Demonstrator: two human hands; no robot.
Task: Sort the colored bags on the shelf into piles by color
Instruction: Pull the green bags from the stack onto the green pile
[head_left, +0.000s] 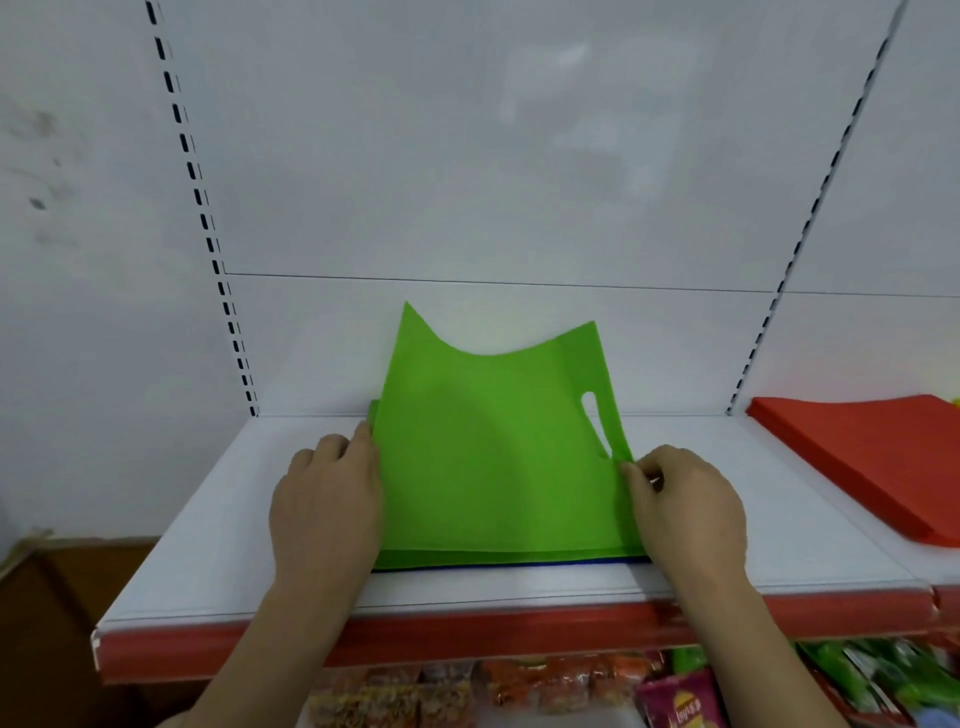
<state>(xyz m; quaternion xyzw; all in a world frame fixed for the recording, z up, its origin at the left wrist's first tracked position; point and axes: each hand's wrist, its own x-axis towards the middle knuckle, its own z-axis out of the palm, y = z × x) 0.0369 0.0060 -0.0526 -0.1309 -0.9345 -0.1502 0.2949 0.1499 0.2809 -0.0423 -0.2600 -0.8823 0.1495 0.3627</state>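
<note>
A white shelf (519, 584) with a red front strip (467, 636) is seen from above and in front. A green bag (493, 457) is held at the middle of the shelf, its far part raised and curling up against the white back panel (467, 156), its near edge lying low on the pile beneath. A cut-out handle slot (595, 423) is visible near the bag's right edge.

The left hand (327, 499) is placed along the bag's left edge, fingers curled around it; the thumb is hidden, so the grip cannot be fully confirmed. The right hand (691, 514) pinches the bag's right edge just below the slot, fingertips pressed together on the fabric.

Under the raised bag, further green sheets (498, 556) are stacked, and a thin blue edge (519, 565) is exposed at the bottom of the pile along its near side.

A pile of red bags (872, 462) lies flat on the shelf to the right, well apart from the green pile, its near corner reaching toward the shelf's front edge. Bare shelf surface is seen left of the left hand, between the two piles, and in a band along the front edge.

Packaged snacks (519, 686) are seen, blurred, on the level below.
</note>
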